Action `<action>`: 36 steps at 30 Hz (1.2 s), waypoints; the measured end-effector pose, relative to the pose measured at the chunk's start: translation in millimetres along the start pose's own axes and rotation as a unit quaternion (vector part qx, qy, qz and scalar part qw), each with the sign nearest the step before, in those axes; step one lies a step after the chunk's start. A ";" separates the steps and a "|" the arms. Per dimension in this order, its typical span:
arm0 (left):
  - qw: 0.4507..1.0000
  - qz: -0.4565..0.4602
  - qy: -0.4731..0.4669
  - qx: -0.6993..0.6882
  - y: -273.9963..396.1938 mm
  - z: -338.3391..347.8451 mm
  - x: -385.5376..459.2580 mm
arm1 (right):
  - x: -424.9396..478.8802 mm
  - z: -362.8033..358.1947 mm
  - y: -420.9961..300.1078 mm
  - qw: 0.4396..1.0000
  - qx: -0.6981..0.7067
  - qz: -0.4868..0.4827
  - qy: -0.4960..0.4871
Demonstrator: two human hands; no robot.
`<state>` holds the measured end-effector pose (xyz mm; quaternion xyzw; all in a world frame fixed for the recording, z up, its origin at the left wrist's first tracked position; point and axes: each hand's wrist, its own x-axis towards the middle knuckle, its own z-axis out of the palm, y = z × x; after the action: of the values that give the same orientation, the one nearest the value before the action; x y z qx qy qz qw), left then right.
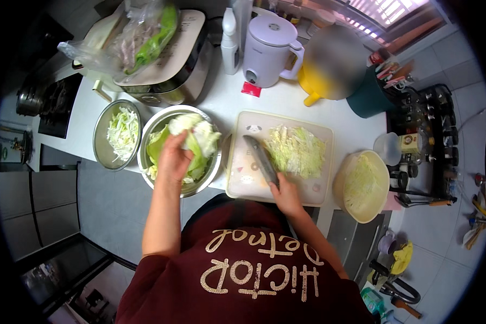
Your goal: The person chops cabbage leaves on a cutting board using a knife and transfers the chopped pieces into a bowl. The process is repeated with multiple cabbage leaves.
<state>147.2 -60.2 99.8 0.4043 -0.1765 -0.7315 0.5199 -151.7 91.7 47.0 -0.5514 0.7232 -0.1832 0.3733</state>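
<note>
My left hand (175, 157) grips a bunch of pale cabbage leaves (198, 131), slightly blurred, above a stainless steel bowl (215, 172). More green cabbage leaves (156, 146) lie in that bowl below the hand. In my right hand (286, 194) is the handle of a kitchen knife (261, 157); its blade points away from me over the left part of a cutting board (237, 172). Beside the blade, finely shredded cabbage (297, 152) forms a flat heap on the board.
Left of the steel bowl stands a smaller metal bowl (99, 139) of cut white-green strips. A cream basin (382, 174) with shreds sits to the right. Behind are a large cooker (178, 87), a spray bottle (229, 44), a lilac kettle (269, 52) and a yellow pot (312, 83).
</note>
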 end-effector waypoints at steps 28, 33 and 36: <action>0.599 0.221 -0.263 0.723 -174.9 26.9 4.4 | -13.2 -20.6 6.3 0.994 -0.007 0.063 0.090; 0.607 0.168 -0.241 0.739 -179.9 36.5 -0.7 | -16.7 -21.1 1.7 0.994 -0.032 0.059 0.082; 0.474 0.296 -0.296 0.775 -163.9 45.9 -6.2 | -17.1 -18.2 5.7 0.995 -0.052 0.059 0.064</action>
<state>11.1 3.0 19.0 0.3260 -0.9238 -0.1756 0.0969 -167.1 106.9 60.8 -0.5138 0.7851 -0.1579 0.3077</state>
